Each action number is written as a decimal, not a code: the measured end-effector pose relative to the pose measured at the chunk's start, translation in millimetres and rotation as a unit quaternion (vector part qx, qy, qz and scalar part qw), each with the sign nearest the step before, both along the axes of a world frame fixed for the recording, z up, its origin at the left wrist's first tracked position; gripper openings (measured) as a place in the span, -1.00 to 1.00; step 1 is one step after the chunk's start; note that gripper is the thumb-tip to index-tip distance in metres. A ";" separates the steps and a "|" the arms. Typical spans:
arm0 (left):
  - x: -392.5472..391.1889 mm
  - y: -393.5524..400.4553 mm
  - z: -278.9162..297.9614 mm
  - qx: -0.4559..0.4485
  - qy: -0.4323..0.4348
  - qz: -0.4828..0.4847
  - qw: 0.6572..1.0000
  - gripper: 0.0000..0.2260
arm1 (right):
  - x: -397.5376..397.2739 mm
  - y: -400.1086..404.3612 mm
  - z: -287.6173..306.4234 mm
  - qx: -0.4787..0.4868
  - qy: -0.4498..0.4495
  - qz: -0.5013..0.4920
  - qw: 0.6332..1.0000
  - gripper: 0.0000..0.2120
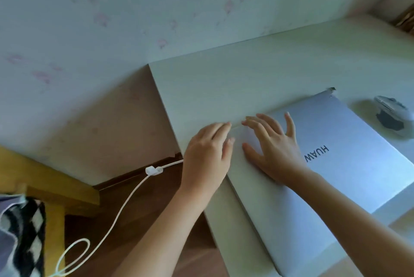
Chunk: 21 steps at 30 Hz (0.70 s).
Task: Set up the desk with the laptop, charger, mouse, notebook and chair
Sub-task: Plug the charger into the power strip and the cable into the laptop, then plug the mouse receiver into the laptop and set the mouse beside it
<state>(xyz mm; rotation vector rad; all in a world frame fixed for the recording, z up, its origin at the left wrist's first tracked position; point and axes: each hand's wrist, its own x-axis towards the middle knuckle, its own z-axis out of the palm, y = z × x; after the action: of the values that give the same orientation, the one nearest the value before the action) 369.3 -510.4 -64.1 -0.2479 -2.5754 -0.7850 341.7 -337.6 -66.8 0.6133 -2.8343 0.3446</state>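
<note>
Silver and closed, the flat metal laptop point(349, 178) lies on our pale wooden desk point(257, 79) near its left edge. Our right hand point(273, 149) presses flat on the lid, fingers spread. Our left hand point(208, 153) sits at the laptop's left corner, fingers loosely curved; we cannot tell whether it holds anything. A grey mouse point(392, 115) sits just beyond the laptop's far right side. A white charger cable point(125, 203) trails to the floor beside a yellow wooden chair point(53, 189).

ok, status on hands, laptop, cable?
Right hand flat on closed silver laptop. Left hand at its left edge; grip unclear. White charger cable trails to floor.
</note>
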 end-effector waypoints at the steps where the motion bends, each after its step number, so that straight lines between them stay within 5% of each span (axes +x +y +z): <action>1: -4.6 9.4 1.0 -0.028 -0.009 -0.020 0.999 -0.67 | 2.2 8.3 -0.8 0.015 -0.008 -0.023 1.000 -0.52; 12: -28.2 93.8 -23.2 -0.124 -0.064 -0.117 0.983 -0.55 | 24.7 102.8 2.1 0.048 -0.055 -0.209 0.975 -0.39; 21: -86.0 185.9 -22.4 -0.140 -0.075 -0.139 0.977 -0.52 | -8.9 166.9 1.0 0.048 -0.062 -0.238 0.968 -0.35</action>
<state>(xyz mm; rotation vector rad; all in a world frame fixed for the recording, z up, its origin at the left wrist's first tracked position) 283.3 -324.5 -86.5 -0.6712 -2.8318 -0.5457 332.8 -170.7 -65.7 -0.0889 -3.0055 0.1611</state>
